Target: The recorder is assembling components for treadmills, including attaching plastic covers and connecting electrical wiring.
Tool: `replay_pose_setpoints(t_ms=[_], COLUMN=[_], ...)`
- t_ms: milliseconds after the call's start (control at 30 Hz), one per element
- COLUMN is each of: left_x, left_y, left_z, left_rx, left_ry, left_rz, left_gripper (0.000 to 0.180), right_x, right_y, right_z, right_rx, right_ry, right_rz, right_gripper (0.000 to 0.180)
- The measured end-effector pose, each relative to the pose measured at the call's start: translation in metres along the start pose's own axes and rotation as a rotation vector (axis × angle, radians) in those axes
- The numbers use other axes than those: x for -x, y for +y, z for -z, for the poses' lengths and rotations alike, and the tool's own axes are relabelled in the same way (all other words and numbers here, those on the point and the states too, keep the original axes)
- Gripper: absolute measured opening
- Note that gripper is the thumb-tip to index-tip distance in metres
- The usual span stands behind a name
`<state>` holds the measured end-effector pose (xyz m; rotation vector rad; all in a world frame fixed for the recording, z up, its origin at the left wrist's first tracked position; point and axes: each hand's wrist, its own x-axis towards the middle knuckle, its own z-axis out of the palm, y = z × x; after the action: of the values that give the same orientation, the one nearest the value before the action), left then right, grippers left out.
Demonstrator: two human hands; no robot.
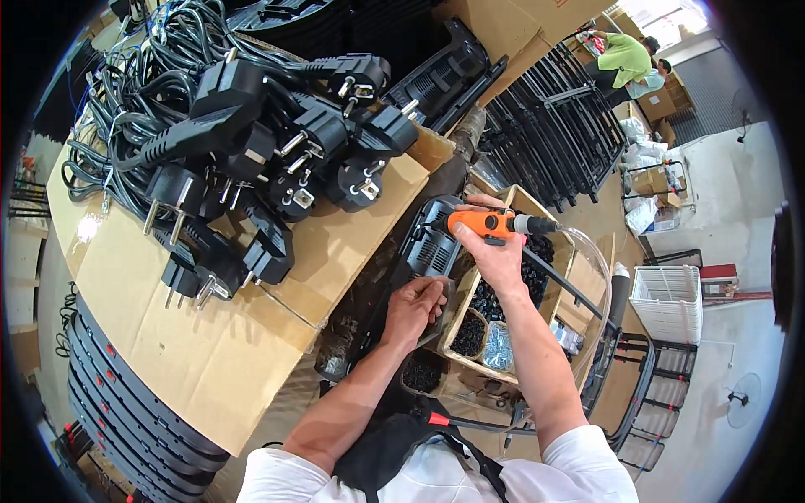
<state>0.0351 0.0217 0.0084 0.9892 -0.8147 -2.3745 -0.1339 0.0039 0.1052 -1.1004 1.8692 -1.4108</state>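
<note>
My right hand (493,256) is wrapped round an orange air screwdriver (485,223), its black nose pointing left over a vented black plastic housing (432,253). A clear hose runs from the screwdriver's rear. Just below, at the housing's near end, my left hand (411,312) is closed with curled fingers; whatever they pinch is hidden. Right of the hands stands a wooden compartment box (457,334) holding black plastic parts (484,299), dark screws (469,334) and silvery screws (497,345).
Black power cords with plugs (306,134) are heaped on a large cardboard box (180,352) at left. Curved black panels (126,419) are stacked below it. Black metal frames (553,126) lean beyond the wooden box. Another person (622,60) bends over at the far right.
</note>
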Motion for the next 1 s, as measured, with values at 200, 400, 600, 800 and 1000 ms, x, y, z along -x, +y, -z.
replay_pose_setpoints(t_ms=[200,400,600,800,1000], left_x=[-0.004,-0.005,-0.015,-0.024,-0.033], left_y=[-0.007,-0.006,-0.009,-0.004,-0.005], left_z=[-0.001,0.003,0.008,0.004,0.005], left_rx=[0.18,0.426,0.502,0.772,0.922], left_ry=[0.054,0.055,0.091,0.144,0.045], left_rz=[0.006,0.066,0.089,0.108,0.078], left_gripper=[0.026,0.024,0.026,0.024,0.022], right_x=[-0.019,-0.028,-0.032,0.019,0.067], right_y=[-0.012,-0.014,-0.012,-0.035,-0.04], right_z=[-0.002,-0.007,-0.006,0.008,0.022], right_rx=[0.21,0.277,0.266,-0.045,-0.135], right_ry=[-0.101,-0.146,-0.178,-0.054,-0.047], right_rz=[0.023,0.096,0.061,-0.063,-0.035], right_gripper=[0.044,0.038,0.042,0.054,0.055])
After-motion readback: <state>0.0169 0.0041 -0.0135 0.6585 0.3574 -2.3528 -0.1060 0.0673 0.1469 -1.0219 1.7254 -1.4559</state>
